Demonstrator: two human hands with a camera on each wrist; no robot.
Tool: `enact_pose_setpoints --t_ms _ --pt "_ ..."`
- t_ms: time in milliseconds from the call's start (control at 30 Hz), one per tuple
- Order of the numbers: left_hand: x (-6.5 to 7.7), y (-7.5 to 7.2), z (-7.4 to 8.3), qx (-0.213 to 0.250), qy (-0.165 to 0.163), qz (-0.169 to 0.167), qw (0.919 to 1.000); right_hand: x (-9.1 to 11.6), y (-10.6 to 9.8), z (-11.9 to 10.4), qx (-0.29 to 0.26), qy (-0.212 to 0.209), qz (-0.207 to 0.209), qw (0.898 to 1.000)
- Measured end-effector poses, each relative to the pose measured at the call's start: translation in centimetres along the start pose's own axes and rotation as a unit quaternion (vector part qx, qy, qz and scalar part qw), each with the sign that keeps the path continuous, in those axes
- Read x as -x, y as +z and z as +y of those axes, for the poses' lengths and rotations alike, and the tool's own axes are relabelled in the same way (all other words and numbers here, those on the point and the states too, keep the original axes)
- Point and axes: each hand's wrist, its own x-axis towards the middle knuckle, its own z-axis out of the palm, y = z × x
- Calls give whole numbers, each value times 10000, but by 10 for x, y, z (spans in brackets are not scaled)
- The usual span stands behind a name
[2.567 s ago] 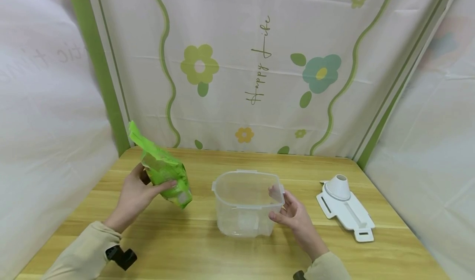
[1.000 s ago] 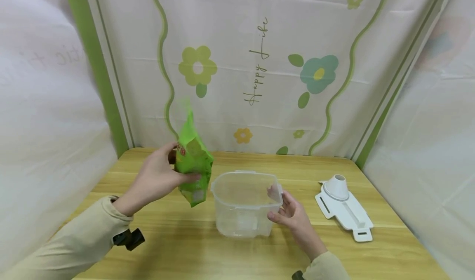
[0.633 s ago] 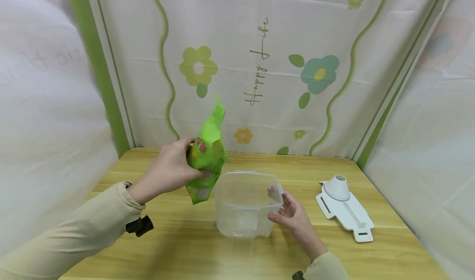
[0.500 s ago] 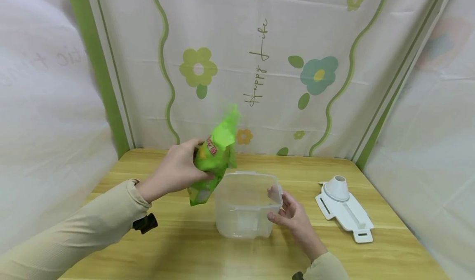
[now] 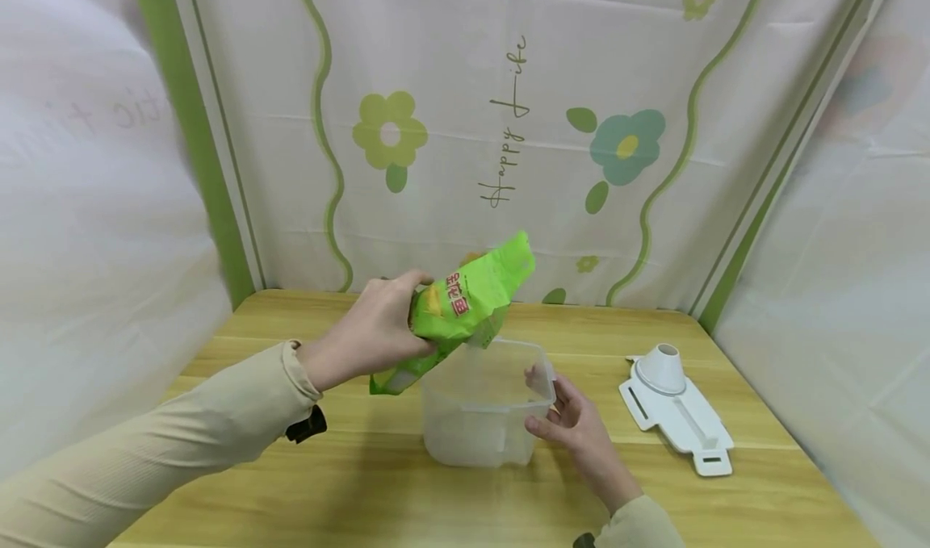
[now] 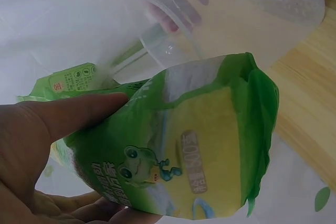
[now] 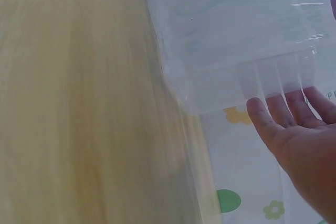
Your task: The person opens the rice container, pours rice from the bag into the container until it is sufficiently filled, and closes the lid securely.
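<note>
My left hand (image 5: pixel 374 322) grips a soft green printed plastic bag (image 5: pixel 465 298) around its middle. The bag leans over the left rim of a clear plastic container (image 5: pixel 465 435), its open top pointing up and to the right. In the left wrist view the thumb (image 6: pixel 79 113) presses on one face of the bag, beside a cartoon frog and a 500-gram mark. A whitish haze shows near the bag's far end there. My right hand (image 5: pixel 581 431) holds the container's right side, thumb in front and fingers behind; the right wrist view shows fingertips (image 7: pixel 257 109) at its wall.
A white plastic lid-like part (image 5: pixel 679 415) with a cone-shaped spout (image 5: pixel 663 368) lies on the wooden table (image 5: pixel 349 483), right of the container. White curtains (image 5: pixel 465 64) with printed flowers enclose the table at the back and both sides.
My left hand has carried the bag rightward to the container and tipped its top over to the right. The container's inside looks cloudier. My right hand stays at the container's side.
</note>
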Motion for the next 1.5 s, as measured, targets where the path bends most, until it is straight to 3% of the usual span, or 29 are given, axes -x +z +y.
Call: enact_pose_setpoints --t_ms 400,633,1100,1500 --pt "-8 8 5 -130 91 -200 9997 1 0 -1 49 -11 84 10000" --pt "-9 13 8 -336 200 -122 9992 1 0 0 42 -46 89 9999" --pt "-8 19 11 -381 -100 -185 9991 2 0 0 34 -17 111 9999" --pt "-6 25 10 -477 87 -58 9988 2 1 1 -94 65 104 9999"
